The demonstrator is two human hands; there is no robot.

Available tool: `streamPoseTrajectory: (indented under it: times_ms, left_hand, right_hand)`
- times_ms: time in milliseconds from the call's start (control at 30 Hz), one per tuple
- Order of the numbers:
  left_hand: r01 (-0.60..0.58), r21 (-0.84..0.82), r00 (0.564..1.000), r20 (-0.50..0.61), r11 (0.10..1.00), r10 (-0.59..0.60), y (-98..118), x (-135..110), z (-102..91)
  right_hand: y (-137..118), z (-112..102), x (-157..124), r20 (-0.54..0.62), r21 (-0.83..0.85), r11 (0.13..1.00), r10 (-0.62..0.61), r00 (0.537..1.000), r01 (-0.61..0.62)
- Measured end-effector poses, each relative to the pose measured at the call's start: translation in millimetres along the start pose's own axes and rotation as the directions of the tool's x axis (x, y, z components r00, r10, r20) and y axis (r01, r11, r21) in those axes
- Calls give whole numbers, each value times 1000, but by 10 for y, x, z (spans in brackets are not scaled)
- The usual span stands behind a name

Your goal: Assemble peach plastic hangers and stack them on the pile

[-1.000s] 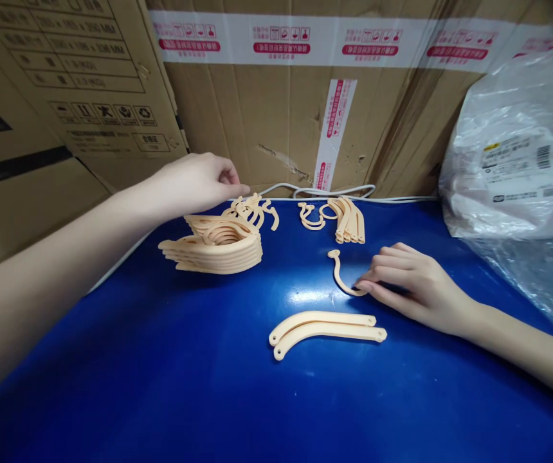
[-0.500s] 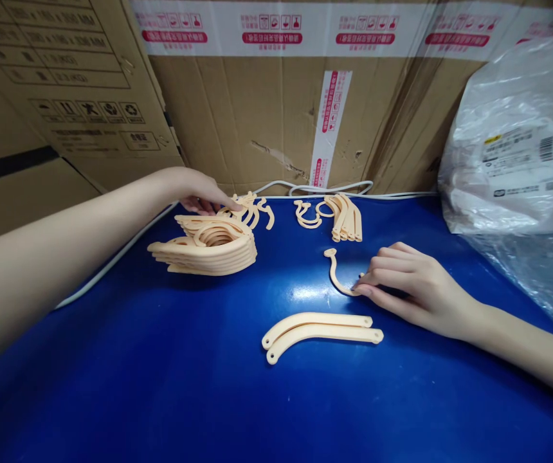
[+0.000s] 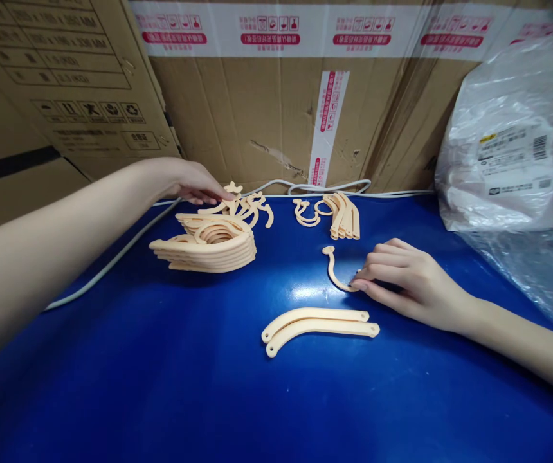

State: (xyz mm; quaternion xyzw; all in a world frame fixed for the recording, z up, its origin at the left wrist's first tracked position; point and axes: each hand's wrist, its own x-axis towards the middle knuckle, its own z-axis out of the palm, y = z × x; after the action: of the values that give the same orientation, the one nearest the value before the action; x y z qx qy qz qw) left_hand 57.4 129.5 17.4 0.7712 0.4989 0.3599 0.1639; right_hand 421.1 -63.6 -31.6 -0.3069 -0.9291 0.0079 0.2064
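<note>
R hand (image 3: pixel 397 280) pinches hook (image 3: pixel 332 274) near one end, prob. steadying it. L hand (image 3: pixel 193 182) reaches hook pile (image 3: pixel 244 209); can't tell finger grip.

Curved hook (image 3: pixel 333 270): pale beige, slender, bent like a shallow bowl; flat, widened head at its far left end, near end partly hidden in the right grip (image 3: pixel 397 283).
Hook heap (image 3: pixel 252 207): same pale beige, thin curved pieces overlapping at odd angles, towards the far side of the counter (image 3: pixel 184 373).
Heap's left piece (image 3: pixel 233 188): branched head uppermost, touched by the left grip (image 3: pixel 190 180).
</note>
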Motion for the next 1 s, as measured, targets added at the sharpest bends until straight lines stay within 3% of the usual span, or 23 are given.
streamPoseTrajectory:
  times_ms: [100, 200, 300, 400, 500, 533, 600, 767, 867, 1000]
  left_hand:
    - [205, 44, 964, 161, 978, -209, 173, 5, -81]
    - [262, 34, 954, 139, 965, -264, 526, -42, -164]
    - [108, 49, 993, -47, 993, -106, 1009, -171, -200]
    - [-27, 128, 990, -133, 991, 44, 1458, -372, -154]
    - [-243, 249, 948, -144, 937, 284, 1751, -632, -8]
    - [-227, 291, 958, -107, 929, 267, 1809, -733, 60]
    - [-190, 246, 980, -7, 951, 197, 1869, -951, 207]
    - [-189, 71, 965, 196, 979, 172, 1755, -1425, 483]
    - [-79, -87, 968, 233, 993, 97, 1634, -1541, 526]
    - [-16, -124, 973, 229, 992, 45, 1548, -1568, 515]
  right_hand:
    - [-5, 2, 0, -5, -2, 1000, -8, 1000, 8]
    - [-7, 12, -7, -7, 0, 1000, -4, 1000, 4]
    - [-11, 22, -20, -19, 7, 1000, 7, 1000, -7]
    - [-21, 20, -27, -26, 12, 1000, 8, 1000, -8]
    - [-37, 8, -29, -41, 7, 1000, 6, 999, -6]
    - [-41, 2, -31, -47, 3, 1000, 5, 999, -5]
    - [-47, -10, -38, -58, -6, 1000, 3, 998, -4]
    - [-44, -41, -62, -47, -29, 999, 13, 999, -14]
    - [-43, -52, -66, -25, -40, 999, 7, 1000, -8]
    - [-49, -50, -60, -40, -33, 999, -1, 999, 0]
